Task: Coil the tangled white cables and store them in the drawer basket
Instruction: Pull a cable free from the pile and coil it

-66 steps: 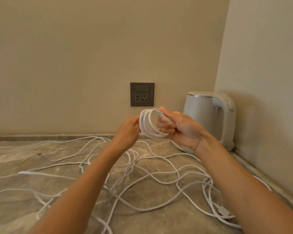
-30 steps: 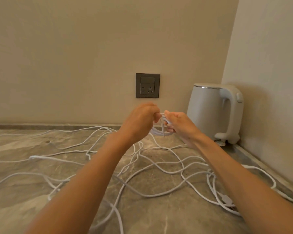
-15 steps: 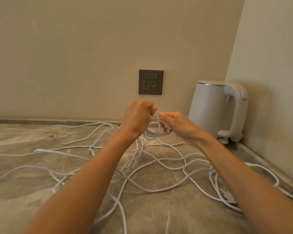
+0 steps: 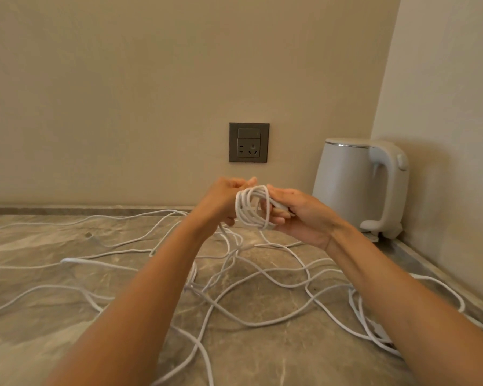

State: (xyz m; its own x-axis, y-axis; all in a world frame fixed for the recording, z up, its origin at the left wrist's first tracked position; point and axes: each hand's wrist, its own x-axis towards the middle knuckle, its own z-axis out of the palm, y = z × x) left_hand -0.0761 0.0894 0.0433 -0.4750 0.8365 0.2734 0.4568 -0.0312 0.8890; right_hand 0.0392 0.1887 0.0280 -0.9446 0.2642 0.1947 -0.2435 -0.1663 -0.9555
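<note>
Small coil of thin white cable (image 4: 253, 207) — below the dark grey wall socket (image 4: 248, 142), grasped by left hand (image 4: 223, 201) and right hand (image 4: 300, 217), likely so loops hold

The marbled grey-brown tabletop (image 4: 39, 344) carries loose white cables (image 4: 76, 260), tangled and crossing one another over most of its width. A white kettle (image 4: 346, 185) stands in its back right corner.

No readable text on the wall socket (image 4: 249, 142); none on the kettle (image 4: 354, 185)
</note>
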